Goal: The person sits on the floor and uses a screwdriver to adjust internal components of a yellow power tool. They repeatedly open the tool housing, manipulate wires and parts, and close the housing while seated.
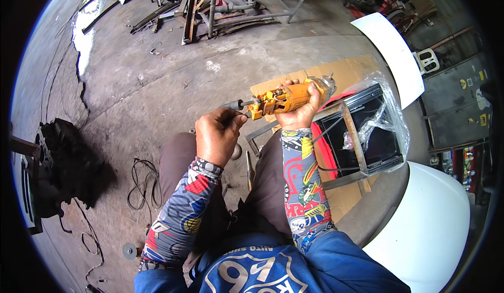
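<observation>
An orange angle grinder (298, 97) is held up above my knees, its metal gear head pointing right. Its rear end is uncovered, and inner parts (265, 104) show there. My right hand (298, 116) wraps round the grinder's body from below, thumb over the near side. At the exposed rear end, my left hand (216, 134) is closed in a pinch; whatever lies between its fingertips is too small or hidden to make out. A dark cylindrical sleeve (231, 105) sticks out just beyond the left fingers, next to the grinder's rear.
A screwdriver-like tool (250, 172) lies between my legs. Coiled black cord (144, 185) and a grey disc (129, 251) are on the floor at left. At right, a metal frame (353, 135) and plastic-wrapped panel rest on cardboard (336, 70), beside white curved panels (394, 57). Scrap metal (231, 12) lies ahead.
</observation>
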Action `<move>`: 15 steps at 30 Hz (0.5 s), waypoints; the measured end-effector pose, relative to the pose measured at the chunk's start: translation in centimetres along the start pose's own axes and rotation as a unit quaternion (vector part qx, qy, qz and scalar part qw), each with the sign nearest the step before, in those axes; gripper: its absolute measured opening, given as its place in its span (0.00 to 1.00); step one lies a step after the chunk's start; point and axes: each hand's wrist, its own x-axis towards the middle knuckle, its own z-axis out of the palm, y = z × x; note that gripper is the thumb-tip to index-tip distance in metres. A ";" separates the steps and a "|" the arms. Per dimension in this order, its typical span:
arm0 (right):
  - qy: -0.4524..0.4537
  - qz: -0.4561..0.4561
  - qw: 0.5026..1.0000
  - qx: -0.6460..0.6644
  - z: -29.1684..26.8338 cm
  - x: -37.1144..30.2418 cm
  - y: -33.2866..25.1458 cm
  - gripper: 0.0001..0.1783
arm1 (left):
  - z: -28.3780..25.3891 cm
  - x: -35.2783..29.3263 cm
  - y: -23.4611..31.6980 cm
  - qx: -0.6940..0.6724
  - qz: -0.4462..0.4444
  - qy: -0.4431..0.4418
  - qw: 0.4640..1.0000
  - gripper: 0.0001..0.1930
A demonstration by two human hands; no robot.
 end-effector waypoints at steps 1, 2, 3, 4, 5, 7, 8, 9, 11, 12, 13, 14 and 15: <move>-0.014 0.004 1.000 0.004 -0.1 -0.1 -0.1 0.21 | -0.2 0.0 0.1 0.020 0.004 -0.008 1.000 0.09; -0.041 0.008 0.999 0.003 0.0 -0.1 -0.2 0.21 | -0.6 0.0 0.2 0.039 0.001 -0.018 0.999 0.10; -0.059 0.012 0.998 0.006 0.0 -0.1 -0.3 0.22 | -1.0 -0.1 0.3 0.058 -0.002 -0.027 0.998 0.10; -0.069 0.016 0.997 0.009 0.1 -0.2 -0.4 0.22 | -1.5 -0.2 0.4 0.084 -0.021 -0.040 0.995 0.11; -0.086 0.005 0.996 -0.005 0.1 -0.3 -0.6 0.23 | -2.0 -0.4 0.5 0.089 0.010 -0.042 0.995 0.11; -0.095 0.002 0.995 -0.019 0.2 -0.5 -0.9 0.24 | -3.1 -0.6 0.7 0.081 0.009 -0.045 0.996 0.10; -0.101 0.001 0.995 -0.025 0.2 -0.6 -1.1 0.24 | -3.5 -0.6 0.7 0.091 0.000 -0.045 0.995 0.10; -0.116 0.006 0.993 -0.028 0.3 -0.7 -1.2 0.24 | -4.0 -0.6 0.8 0.082 0.006 -0.043 0.996 0.09; -0.138 0.013 0.990 -0.026 0.4 -0.9 -1.4 0.24 | -4.8 -0.8 0.9 0.062 0.006 -0.052 0.997 0.09; -0.151 0.018 0.988 -0.023 0.5 -1.0 -1.4 0.24 | -5.3 -0.9 1.0 0.048 0.010 -0.058 0.997 0.09; -0.172 0.025 0.985 -0.020 0.6 -1.1 -1.4 0.25 | -5.6 -1.0 1.0 0.036 0.011 -0.054 0.998 0.09; -0.189 0.034 0.981 -0.001 0.7 -1.2 -1.4 0.25 | -5.9 -1.1 1.0 0.024 0.012 -0.050 0.998 0.09; -0.206 0.043 0.977 0.019 0.8 -1.3 -1.4 0.25 | -6.0 -1.2 1.0 0.022 0.009 -0.048 0.999 0.09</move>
